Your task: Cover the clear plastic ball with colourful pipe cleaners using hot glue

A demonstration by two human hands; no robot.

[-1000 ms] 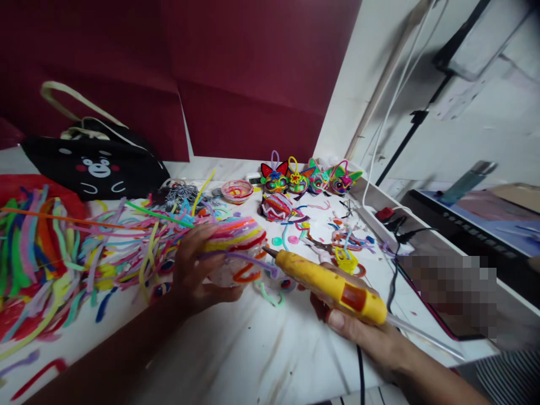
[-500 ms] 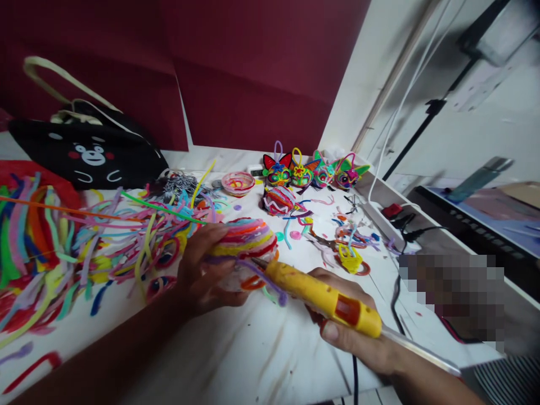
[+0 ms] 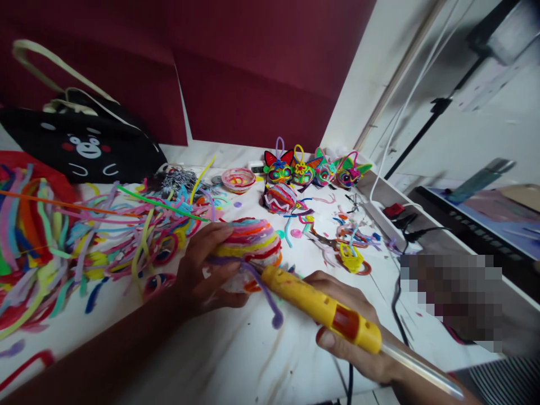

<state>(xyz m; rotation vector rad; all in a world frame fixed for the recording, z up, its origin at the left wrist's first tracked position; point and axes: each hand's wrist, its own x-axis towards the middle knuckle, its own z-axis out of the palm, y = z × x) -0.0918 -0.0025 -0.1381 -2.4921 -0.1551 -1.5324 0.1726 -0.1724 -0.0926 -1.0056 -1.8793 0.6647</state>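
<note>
My left hand (image 3: 211, 273) is wrapped around a rounded ball (image 3: 248, 239) striped with pipe cleaners in red, orange, yellow and purple. From its lower side a loose purple pipe cleaner (image 3: 270, 306) hangs down, its free end pointing toward me. My right hand (image 3: 350, 320) grips a yellow hot glue gun (image 3: 312, 298) with a clear glue stick (image 3: 422, 371) poking out of its back. The nozzle meets the ball beside the purple pipe cleaner; whether it touches is hard to see.
Loose pipe cleaners (image 3: 113, 236) pile up on the left by a black bag (image 3: 93, 152). Behind the ball are a small striped bowl (image 3: 238, 180), another striped piece (image 3: 282, 198) and several cat-like ornaments (image 3: 304, 171). Yellow-handled scissors (image 3: 350, 257) and a power strip (image 3: 394, 225) lie to the right.
The purple pipe cleaner's free end has swung downward, away from the ball. The glue gun's nozzle has shifted slightly left and down along it. The view has tilted a little.
</note>
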